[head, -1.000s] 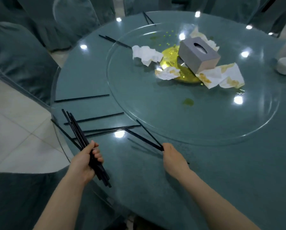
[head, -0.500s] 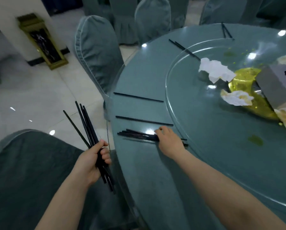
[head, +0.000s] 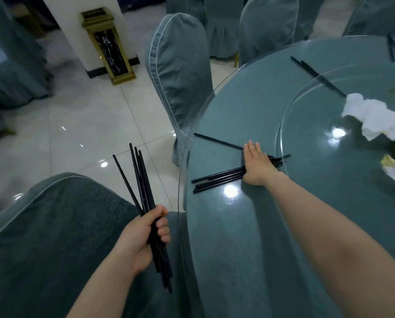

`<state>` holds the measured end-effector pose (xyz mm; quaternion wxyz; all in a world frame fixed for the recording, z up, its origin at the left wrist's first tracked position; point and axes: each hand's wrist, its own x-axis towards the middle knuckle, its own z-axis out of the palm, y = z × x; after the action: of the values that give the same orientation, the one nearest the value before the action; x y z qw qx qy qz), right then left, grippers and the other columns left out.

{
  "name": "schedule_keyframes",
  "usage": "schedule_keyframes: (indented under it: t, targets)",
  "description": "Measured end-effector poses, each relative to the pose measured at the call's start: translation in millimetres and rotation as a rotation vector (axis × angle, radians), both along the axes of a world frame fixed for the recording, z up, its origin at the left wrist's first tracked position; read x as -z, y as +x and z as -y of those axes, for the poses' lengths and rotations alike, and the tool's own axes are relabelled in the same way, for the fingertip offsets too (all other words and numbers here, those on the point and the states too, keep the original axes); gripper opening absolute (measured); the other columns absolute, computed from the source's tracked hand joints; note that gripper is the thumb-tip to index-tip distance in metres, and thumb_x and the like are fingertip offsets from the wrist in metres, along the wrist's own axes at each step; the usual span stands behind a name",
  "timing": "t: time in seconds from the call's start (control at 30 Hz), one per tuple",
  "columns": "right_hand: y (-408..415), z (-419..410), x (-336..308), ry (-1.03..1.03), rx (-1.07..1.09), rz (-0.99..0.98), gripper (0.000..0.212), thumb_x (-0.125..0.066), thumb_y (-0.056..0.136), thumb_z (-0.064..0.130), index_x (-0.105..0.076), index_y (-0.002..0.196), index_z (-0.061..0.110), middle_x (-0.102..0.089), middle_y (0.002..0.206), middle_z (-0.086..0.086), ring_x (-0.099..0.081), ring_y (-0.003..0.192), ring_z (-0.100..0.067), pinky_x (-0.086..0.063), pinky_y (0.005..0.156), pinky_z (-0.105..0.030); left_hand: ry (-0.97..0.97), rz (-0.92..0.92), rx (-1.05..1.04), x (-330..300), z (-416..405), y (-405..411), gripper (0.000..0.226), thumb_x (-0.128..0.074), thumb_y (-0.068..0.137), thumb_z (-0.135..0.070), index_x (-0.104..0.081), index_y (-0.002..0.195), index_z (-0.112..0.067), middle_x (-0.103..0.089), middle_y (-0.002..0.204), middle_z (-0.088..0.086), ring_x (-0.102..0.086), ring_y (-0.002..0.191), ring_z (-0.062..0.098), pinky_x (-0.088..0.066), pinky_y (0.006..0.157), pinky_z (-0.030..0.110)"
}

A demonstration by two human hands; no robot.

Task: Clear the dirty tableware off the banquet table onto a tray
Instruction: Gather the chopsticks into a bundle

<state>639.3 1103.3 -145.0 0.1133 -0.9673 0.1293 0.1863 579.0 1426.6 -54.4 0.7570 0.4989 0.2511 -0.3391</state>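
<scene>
Over at the middle right of the frame, the right hand point(head: 257, 165) lay flat with straight fingers on top of a loose pile of black chopsticks point(head: 217, 179) on the glass-topped table point(head: 237, 226), pressing them rather than gripping. That pile ran roughly left to right, tilted up a bit toward the right, with the free ends poking out left of the palm toward the table edge and the tips just reaching the rim of the glass turntable point(head: 283, 125). One single chopstick point(head: 217, 141) lay slanted just above the pile, its right end disappearing under the fingers.

Lower centre, the left hand point(head: 143, 235) was curled tight around a bundle of chopsticks point(head: 141, 180) held off the table, fanning upward in the frame over the floor. My guess is the right hand does the next scoop, since it was already on the pile and the left was full and well apart from it.

Stuff I couldn't make out: how many sticks were under the palm, and no tray was visible anywhere. Crumpled napkins point(head: 373, 115) sat at the right edge, partly cut off, and more chopsticks point(head: 318, 76) lay in the upper right.
</scene>
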Motion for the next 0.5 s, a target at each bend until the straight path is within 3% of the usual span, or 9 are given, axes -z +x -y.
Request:
schedule_keyframes:
  t: [0.1,0.2,0.33,0.5]
  targets:
    - [13,5,1,-0.001,0.006,0.053,0.087,-0.060,0.080,0.021,-0.011,0.150,0.005,-0.015,0.156,-0.014,-0.014,0.143,-0.033,-0.018,0.116,-0.041,0.014,-0.007,-0.018,4,-2,5,0.025,-0.048,0.096,-0.020,-0.053,0.074,-0.009,-0.038,0.049,-0.003,-0.036,0.037,0.008,-0.035,0.033,0.019]
    - [7,5,0,0.012,-0.020,0.151,0.065,-0.061,0.076,0.021,-0.040,0.137,0.011,-0.041,0.131,-0.012,-0.036,0.123,-0.031,-0.034,0.103,-0.036,0.012,-0.011,-0.017,9,-4,6,0.025,-0.048,0.096,-0.020,-0.053,0.075,-0.009,-0.038,0.049,-0.003,-0.036,0.037,0.008,-0.035,0.033,0.019]
    - [-23,-13,3,0.065,-0.075,0.195,0.044,-0.059,0.077,0.022,-0.052,0.120,0.015,-0.050,0.117,-0.009,-0.044,0.112,-0.029,-0.040,0.094,-0.036,0.016,-0.027,0.012,15,-7,2,0.026,-0.048,0.097,-0.021,-0.054,0.075,-0.009,-0.038,0.050,-0.003,-0.036,0.038,0.007,-0.035,0.034,0.019]
    - [-60,-38,7,0.067,-0.023,0.074,0.044,-0.062,0.082,0.040,-0.051,0.116,0.014,-0.048,0.116,-0.008,-0.042,0.112,-0.028,-0.040,0.094,-0.036,0.002,-0.041,0.013,12,-12,-4,0.025,-0.046,0.098,-0.020,-0.053,0.076,-0.008,-0.038,0.048,-0.003,-0.036,0.037,0.007,-0.035,0.034,0.017]
